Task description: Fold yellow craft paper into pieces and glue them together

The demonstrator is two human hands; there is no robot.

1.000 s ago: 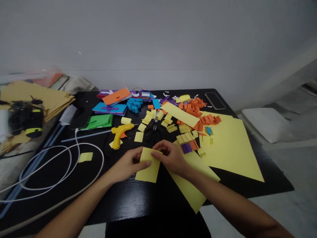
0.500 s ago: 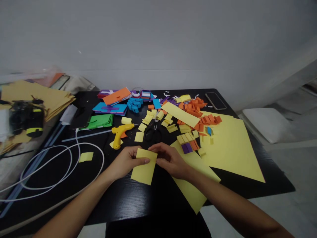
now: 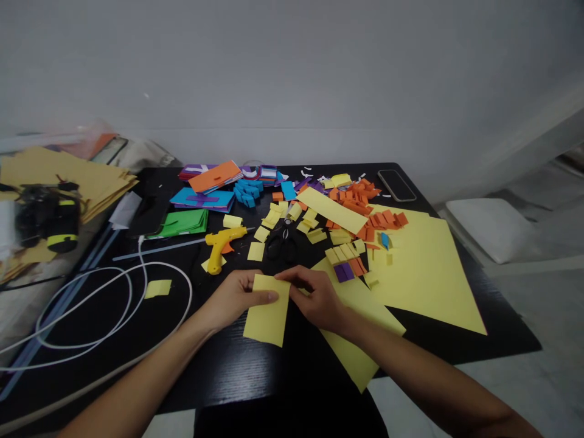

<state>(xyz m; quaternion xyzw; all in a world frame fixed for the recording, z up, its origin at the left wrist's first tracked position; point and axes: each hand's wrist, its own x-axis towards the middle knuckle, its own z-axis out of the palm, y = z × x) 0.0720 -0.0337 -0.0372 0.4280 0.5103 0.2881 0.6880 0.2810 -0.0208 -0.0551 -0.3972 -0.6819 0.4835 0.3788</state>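
Observation:
A small rectangle of yellow paper (image 3: pixel 267 319) is held above the front of the black table. My left hand (image 3: pixel 237 297) grips it from the left, thumb flat on its face and fingers behind. My right hand (image 3: pixel 317 298) pinches the upper right corner between thumb and forefinger. Just beyond the hands lie black-handled scissors (image 3: pixel 281 246), with small yellow paper pieces (image 3: pixel 256 251) around them. A yellow glue gun (image 3: pixel 222 246) rests to the left of the scissors. Under my right forearm is a yellow sheet (image 3: pixel 349 350).
Folded orange papers (image 3: pixel 356 198) and a larger yellow sheet (image 3: pixel 433 267) lie to the right, near a phone (image 3: pixel 396 185). Stacked green paper (image 3: pixel 185 222) and blue paper (image 3: pixel 214 199) sit back left. A coiled white cable (image 3: pixel 189 286) crosses the table's left side.
The yellow paper has turned slightly more upright and shifted a little right. My right thumb and forefinger have closed in on its upper right corner.

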